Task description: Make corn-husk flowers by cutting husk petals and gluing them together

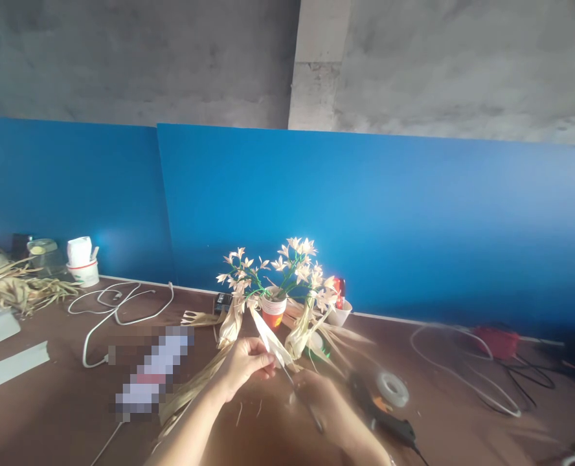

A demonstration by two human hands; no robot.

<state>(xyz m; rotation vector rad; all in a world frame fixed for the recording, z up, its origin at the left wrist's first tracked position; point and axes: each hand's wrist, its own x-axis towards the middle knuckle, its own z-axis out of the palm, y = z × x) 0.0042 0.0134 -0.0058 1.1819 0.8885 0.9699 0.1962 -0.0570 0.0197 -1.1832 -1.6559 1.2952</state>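
My left hand [248, 367] pinches a pale strip of corn husk [271, 340] between thumb and fingers. Close on its right, my right hand [314, 388] is closed around slim metal scissors [288, 377], smeared by motion, their tip at the husk's lower edge. Whether the blades touch or are apart I cannot tell. Behind both hands, husk flowers [303, 272] on green stems stand in a stack of paper cups [274, 309]. Bundles of dry husk [297, 340] lie on either side of the cups.
A black glue gun [389, 421] and a roll of clear tape [393, 388] lie right of my hands. On the left are a pixelated power strip [154, 372], white cable [117, 314] and a husk pile [25, 291]. A blue partition [365, 213] rises behind the table.
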